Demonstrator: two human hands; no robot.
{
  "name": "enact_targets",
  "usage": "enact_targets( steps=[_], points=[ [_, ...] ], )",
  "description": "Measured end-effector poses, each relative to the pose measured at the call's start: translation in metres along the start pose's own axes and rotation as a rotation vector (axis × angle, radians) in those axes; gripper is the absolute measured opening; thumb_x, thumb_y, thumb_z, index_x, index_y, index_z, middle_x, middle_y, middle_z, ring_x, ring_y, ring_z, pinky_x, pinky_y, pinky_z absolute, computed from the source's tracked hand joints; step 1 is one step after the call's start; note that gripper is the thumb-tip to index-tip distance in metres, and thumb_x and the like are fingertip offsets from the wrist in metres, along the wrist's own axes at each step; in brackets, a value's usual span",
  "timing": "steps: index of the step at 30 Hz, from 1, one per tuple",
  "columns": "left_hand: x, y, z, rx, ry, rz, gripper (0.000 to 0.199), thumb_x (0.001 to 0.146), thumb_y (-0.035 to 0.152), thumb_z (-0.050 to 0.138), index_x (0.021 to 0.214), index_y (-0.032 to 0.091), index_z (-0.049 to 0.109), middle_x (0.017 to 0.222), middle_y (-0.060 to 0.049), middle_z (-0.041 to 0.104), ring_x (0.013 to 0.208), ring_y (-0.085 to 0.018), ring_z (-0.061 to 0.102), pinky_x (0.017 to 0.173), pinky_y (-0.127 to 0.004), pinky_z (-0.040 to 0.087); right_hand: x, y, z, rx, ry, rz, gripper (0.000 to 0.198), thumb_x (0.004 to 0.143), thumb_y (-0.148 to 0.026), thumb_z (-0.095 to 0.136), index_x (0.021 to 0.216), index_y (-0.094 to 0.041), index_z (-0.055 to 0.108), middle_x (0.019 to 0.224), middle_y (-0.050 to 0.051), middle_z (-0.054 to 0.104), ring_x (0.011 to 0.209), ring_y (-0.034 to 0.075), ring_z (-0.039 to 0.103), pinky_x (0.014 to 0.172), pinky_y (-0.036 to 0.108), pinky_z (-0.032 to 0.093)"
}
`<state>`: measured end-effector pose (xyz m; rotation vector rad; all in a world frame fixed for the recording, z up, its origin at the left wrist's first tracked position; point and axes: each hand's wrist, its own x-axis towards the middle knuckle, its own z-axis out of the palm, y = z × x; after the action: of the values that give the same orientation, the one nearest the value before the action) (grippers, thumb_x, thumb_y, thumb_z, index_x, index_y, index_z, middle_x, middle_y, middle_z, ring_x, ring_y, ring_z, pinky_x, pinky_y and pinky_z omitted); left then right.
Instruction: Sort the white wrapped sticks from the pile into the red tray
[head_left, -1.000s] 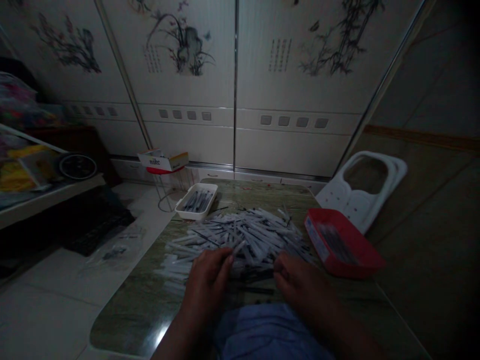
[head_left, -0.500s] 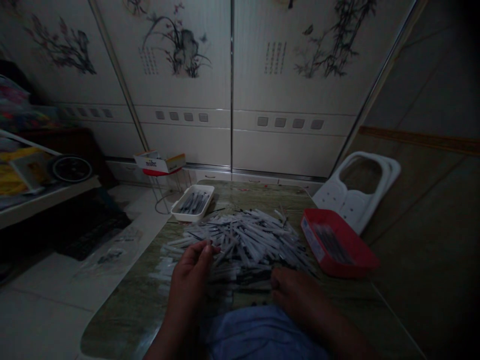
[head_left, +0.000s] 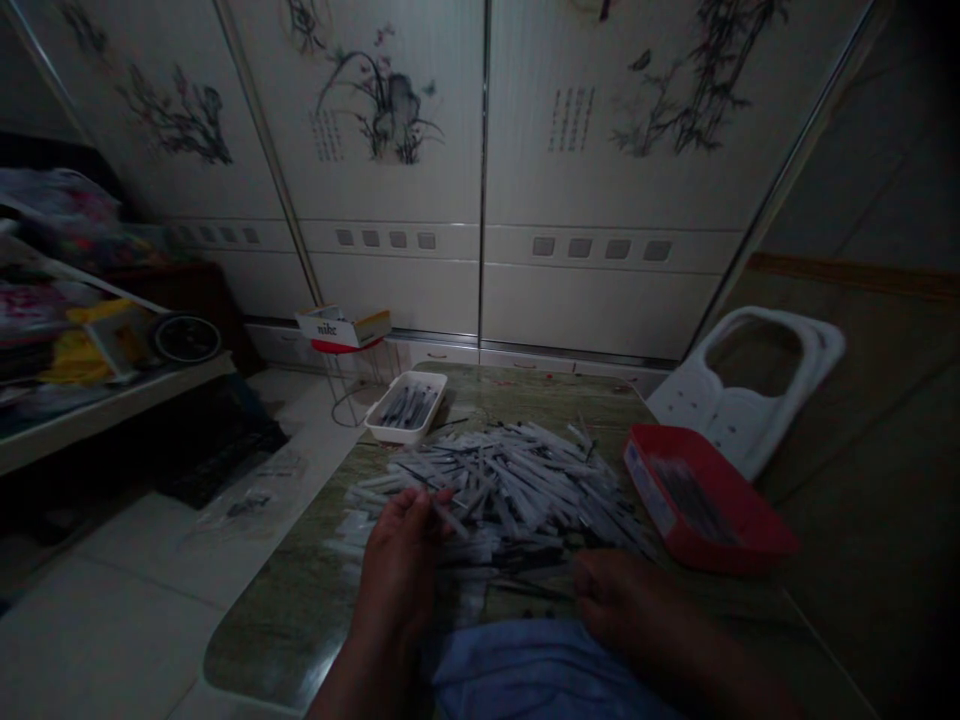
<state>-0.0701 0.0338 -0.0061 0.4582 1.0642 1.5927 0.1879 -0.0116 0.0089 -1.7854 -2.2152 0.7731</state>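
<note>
A large heap of slim whitish and dark pens point(head_left: 525, 475) lies across the table point(head_left: 277, 610). At the heap's near left side, my left hand point(head_left: 409, 535) is closed in a pinch, with a pale pen point(head_left: 452, 519) sticking out from the fingers toward the right. My right hand point(head_left: 611, 590) is curled at the heap's near right edge, beside some dark pens point(head_left: 525, 553). Whatever its fingers hold, if anything, is hidden. The picture is dim, so fine details of the pens do not show.
A white tray point(head_left: 442, 390) with pens stands at the back left, a red bin point(head_left: 772, 540) with more pens at the right. Beyond are a white folding chair point(head_left: 675, 392) and a stool point(head_left: 341, 348) bearing a box. Blue cloth point(head_left: 525, 665) covers my lap.
The view has turned slightly left, so everything sits further right. The pen in my left hand now shows pointing right and down from the fingers. My right hand stays curled near the heap.
</note>
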Motion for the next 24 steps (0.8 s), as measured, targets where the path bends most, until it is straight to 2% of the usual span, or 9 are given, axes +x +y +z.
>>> enact_targets(
  steps=[4,10,15,24],
  points=[
    [0.001,-0.001,0.001,-0.025,0.03,-0.002,0.012,0.087,0.016,0.067,0.094,0.017,0.058,0.092,-0.008,0.075,0.07,-0.012,0.067,0.062,-0.021,0.054,-0.006,0.0,-0.009,0.065,-0.016,-0.009,0.013,0.077,-0.011,0.051,0.072,-0.02,0.059,0.072,-0.002,0.063,0.067,0.014,0.057,0.058,0.025,0.03],
    [-0.001,-0.001,0.003,-0.054,0.021,-0.002,0.01,0.088,0.014,0.066,0.094,0.018,0.059,0.092,-0.008,0.074,0.078,-0.014,0.07,0.065,-0.022,0.056,-0.008,-0.006,-0.018,0.131,0.016,-0.044,0.008,0.08,-0.016,0.055,0.076,-0.021,0.059,0.074,-0.002,0.062,0.069,0.015,0.056,0.059,0.025,0.033],
    [-0.003,-0.003,0.004,-0.03,0.018,-0.013,0.013,0.086,0.018,0.069,0.094,0.018,0.059,0.093,-0.007,0.074,0.079,-0.014,0.07,0.066,-0.023,0.057,-0.004,-0.015,-0.014,0.101,0.085,-0.058,0.008,0.081,-0.018,0.054,0.077,-0.021,0.06,0.074,-0.002,0.062,0.07,0.015,0.055,0.06,0.025,0.032],
    [-0.008,-0.007,0.007,-0.024,-0.01,-0.039,0.018,0.083,0.023,0.074,0.094,0.019,0.06,0.095,-0.006,0.073,0.085,-0.015,0.069,0.069,-0.023,0.056,-0.003,-0.022,-0.009,0.118,0.113,-0.032,0.009,0.082,-0.018,0.054,0.079,-0.022,0.062,0.076,-0.002,0.065,0.072,0.016,0.06,0.061,0.026,0.032]
  ],
)
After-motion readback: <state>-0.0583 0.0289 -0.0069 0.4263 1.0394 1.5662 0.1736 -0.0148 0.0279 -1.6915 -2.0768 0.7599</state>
